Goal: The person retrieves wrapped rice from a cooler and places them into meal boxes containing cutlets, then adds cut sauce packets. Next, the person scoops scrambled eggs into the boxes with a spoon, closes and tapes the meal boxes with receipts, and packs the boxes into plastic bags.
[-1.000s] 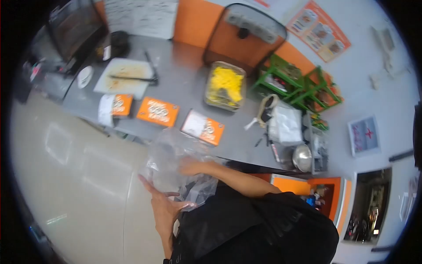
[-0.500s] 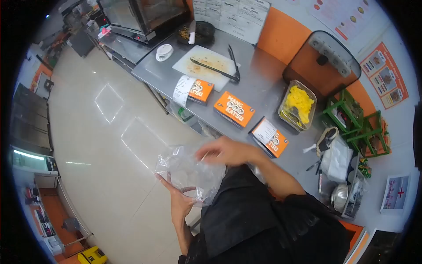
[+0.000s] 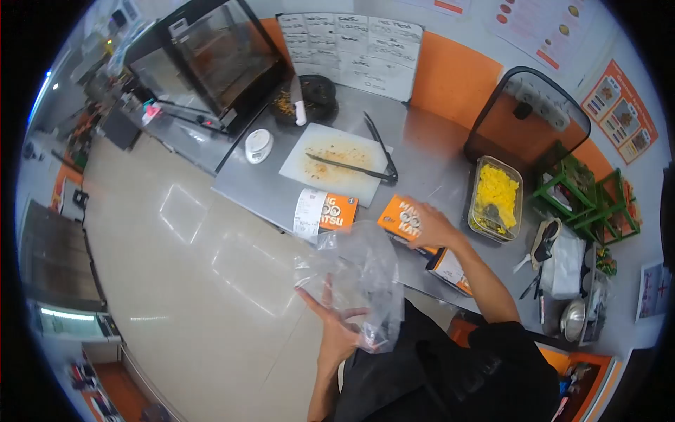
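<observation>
My left hand (image 3: 341, 334) holds a clear plastic bag (image 3: 369, 271) in front of the counter's edge, with its fingers spread against the film. Above the counter side, my right hand (image 3: 434, 228) grips an orange box (image 3: 399, 214) printed "Mang Katsu", fingers over its right end. Whether that box is lifted off the surface, I cannot tell. To its left sits another orange box (image 3: 341, 211) with a white receipt (image 3: 309, 213) on it. A third box (image 3: 451, 271) with a paper slip lies partly hidden behind my right wrist.
Black tongs (image 3: 351, 166) rest on a stained white cutting board (image 3: 302, 165). Beyond are a small scale (image 3: 259, 144) and a knife (image 3: 298, 102) on a dark round board. A tray of yellow food (image 3: 498, 197), green crates (image 3: 562, 186) and a metal bowl (image 3: 573, 320) line the right.
My right hand has left the plastic bag and reached to the middle orange box, taking hold of it. My left hand still holds the bag, now nearer the counter. The camera view has shifted.
</observation>
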The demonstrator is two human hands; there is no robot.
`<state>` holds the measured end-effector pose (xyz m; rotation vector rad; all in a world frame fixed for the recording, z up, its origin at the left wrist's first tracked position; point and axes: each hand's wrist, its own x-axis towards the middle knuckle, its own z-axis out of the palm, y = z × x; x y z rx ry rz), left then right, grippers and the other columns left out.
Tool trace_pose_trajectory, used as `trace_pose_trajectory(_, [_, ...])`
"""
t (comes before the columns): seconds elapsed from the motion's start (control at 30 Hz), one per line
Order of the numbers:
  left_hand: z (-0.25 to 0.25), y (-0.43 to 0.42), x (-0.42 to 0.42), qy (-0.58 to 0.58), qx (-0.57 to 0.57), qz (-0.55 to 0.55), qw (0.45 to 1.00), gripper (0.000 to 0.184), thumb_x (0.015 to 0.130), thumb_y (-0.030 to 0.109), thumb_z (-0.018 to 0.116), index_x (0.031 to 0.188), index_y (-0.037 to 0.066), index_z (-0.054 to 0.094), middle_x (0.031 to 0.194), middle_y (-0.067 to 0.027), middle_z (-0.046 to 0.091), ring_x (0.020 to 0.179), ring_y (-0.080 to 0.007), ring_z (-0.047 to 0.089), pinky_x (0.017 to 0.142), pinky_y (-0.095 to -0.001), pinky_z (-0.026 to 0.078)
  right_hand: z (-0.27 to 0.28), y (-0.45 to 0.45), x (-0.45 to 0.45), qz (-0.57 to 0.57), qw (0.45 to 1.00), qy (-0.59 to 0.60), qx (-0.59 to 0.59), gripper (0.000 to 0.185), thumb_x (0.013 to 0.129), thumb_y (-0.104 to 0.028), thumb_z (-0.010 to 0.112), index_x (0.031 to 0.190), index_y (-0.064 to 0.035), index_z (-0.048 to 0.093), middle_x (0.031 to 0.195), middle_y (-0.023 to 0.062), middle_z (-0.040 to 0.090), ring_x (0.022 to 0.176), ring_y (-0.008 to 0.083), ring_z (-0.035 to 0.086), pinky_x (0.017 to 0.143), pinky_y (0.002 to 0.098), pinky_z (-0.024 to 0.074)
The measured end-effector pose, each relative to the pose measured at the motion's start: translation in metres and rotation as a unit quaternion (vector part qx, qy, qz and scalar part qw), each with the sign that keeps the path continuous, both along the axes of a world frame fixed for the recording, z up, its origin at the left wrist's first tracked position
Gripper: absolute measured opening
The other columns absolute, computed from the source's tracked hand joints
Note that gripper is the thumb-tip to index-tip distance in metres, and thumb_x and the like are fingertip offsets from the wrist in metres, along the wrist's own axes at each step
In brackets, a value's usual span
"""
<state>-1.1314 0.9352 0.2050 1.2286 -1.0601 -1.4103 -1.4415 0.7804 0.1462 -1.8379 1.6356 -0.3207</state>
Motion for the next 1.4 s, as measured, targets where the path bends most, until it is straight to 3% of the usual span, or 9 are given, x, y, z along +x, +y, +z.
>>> trace_pose_trajectory(0.33, [-0.042, -0.094, -0.059, -0.029, -0.013, -0.213, 0.976, 0.177, 0.051, 0.015, 0.103, 0.145, 0.016, -0.046, 0.167, -0.0278, -0.005, 0.123, -0.0368, 0.062, 0.084, -0.0414, 0.064, 0.205, 0.027, -0.029, -0.197, 0.955, 0.031, -0.219, 0.108, 0.058, -0.015, 0.086, 0.155, -0.0069, 0.038, 0.132, 0.0179, 0.055, 0.126, 0.0336, 0.055, 0.109, 0.0400, 0.0419])
trace_pose_trajectory(0.43, [-0.044, -0.110, -0.063, -0.068, -0.036, -0.239, 0.968, 0.171, 0.057, 0.014, 0.101, 0.146, 0.010, -0.045, 0.165, -0.0311, -0.002, 0.135, -0.0370, 0.050, 0.091, -0.0407, 0.061, 0.211, 0.038, 0.012, -0.246, 0.907, -0.322, -0.118, 0.112, 0.062, -0.003, 0.087, 0.160, -0.0068, 0.032, 0.148, 0.0143, 0.045, 0.136, 0.0241, 0.047, 0.115, 0.0347, 0.0354])
trace_pose_trajectory(0.63, [-0.025, -0.119, -0.035, -0.132, -0.043, -0.313, 0.940, 0.151, 0.073, 0.000, 0.087, 0.147, 0.011, -0.044, 0.162, -0.0306, 0.008, 0.140, -0.0361, 0.044, 0.101, -0.0413, 0.054, 0.109, 0.007, 0.100, -0.185, 0.824, -0.522, -0.119, 0.129, 0.066, -0.010, 0.092, 0.164, -0.0088, 0.008, 0.155, 0.0190, 0.032, 0.147, 0.0289, 0.032, 0.122, 0.0410, 0.0262])
trace_pose_trajectory(0.77, [-0.010, -0.128, -0.020, 0.079, 0.155, -0.225, 0.959, 0.137, 0.082, -0.018, 0.068, 0.147, 0.020, -0.046, 0.166, -0.0255, -0.001, 0.136, -0.0351, 0.047, 0.106, -0.0485, 0.050, 0.047, 0.007, 0.099, -0.104, 0.911, -0.352, -0.187, 0.122, 0.063, -0.013, 0.090, 0.162, -0.0079, 0.019, 0.151, 0.0215, 0.033, 0.145, 0.0339, 0.033, 0.120, 0.0426, 0.0281])
trace_pose_trajectory(0.87, [-0.029, -0.145, 0.008, -0.013, 0.065, -0.234, 0.970, 0.136, 0.082, -0.016, 0.069, 0.148, 0.019, -0.044, 0.167, -0.0269, -0.001, 0.138, -0.0354, 0.046, 0.102, -0.0508, 0.052, 0.044, 0.020, 0.064, 0.043, 0.962, -0.254, -0.095, 0.114, 0.060, -0.016, 0.089, 0.158, -0.0087, 0.030, 0.147, 0.0216, 0.037, 0.139, 0.0398, 0.038, 0.118, 0.0440, 0.0325])
trace_pose_trajectory(1.03, [-0.032, -0.134, 0.010, -0.294, -0.021, -0.262, 0.919, 0.117, 0.076, -0.020, 0.057, 0.156, 0.003, -0.024, 0.162, -0.0401, -0.006, 0.140, -0.0555, 0.038, 0.096, -0.0450, 0.057, 0.081, 0.025, 0.049, 0.163, 0.979, -0.072, 0.099, 0.109, 0.060, -0.022, 0.086, 0.157, -0.0162, 0.036, 0.148, 0.0203, 0.039, 0.137, 0.0435, 0.039, 0.117, 0.0522, 0.0324])
trace_pose_trajectory(1.13, [-0.036, -0.123, 0.006, -0.330, -0.113, -0.234, 0.908, 0.108, 0.070, -0.021, 0.051, 0.155, -0.008, -0.014, 0.159, -0.0426, -0.014, 0.135, -0.0659, 0.031, 0.094, -0.0500, 0.057, 0.098, 0.019, 0.057, 0.148, 0.974, 0.077, 0.156, 0.107, 0.061, -0.025, 0.086, 0.156, -0.0158, 0.037, 0.147, 0.0205, 0.040, 0.138, 0.0425, 0.039, 0.118, 0.0578, 0.0283])
trace_pose_trajectory(1.23, [-0.032, -0.116, -0.006, -0.332, -0.139, -0.237, 0.903, 0.103, 0.070, -0.021, 0.050, 0.152, -0.016, -0.012, 0.157, -0.0438, -0.018, 0.133, -0.0678, 0.032, 0.096, -0.0493, 0.056, 0.076, 0.016, 0.064, 0.092, 0.986, 0.135, 0.030, 0.107, 0.061, -0.025, 0.087, 0.155, -0.0117, 0.039, 0.148, 0.0235, 0.040, 0.139, 0.0472, 0.037, 0.117, 0.0559, 0.0304])
trace_pose_trajectory(1.4, [-0.049, -0.100, -0.029, -0.241, -0.167, -0.259, 0.920, 0.097, 0.070, -0.023, 0.048, 0.155, -0.013, 0.003, 0.154, -0.0485, -0.019, 0.132, -0.0704, 0.029, 0.096, -0.0469, 0.055, 0.003, 0.013, 0.104, -0.182, 0.979, 0.046, -0.076, 0.085, 0.068, -0.034, 0.086, 0.143, -0.0167, 0.053, 0.140, 0.0192, 0.044, 0.125, 0.0449, 0.043, 0.105, 0.0586, 0.0338])
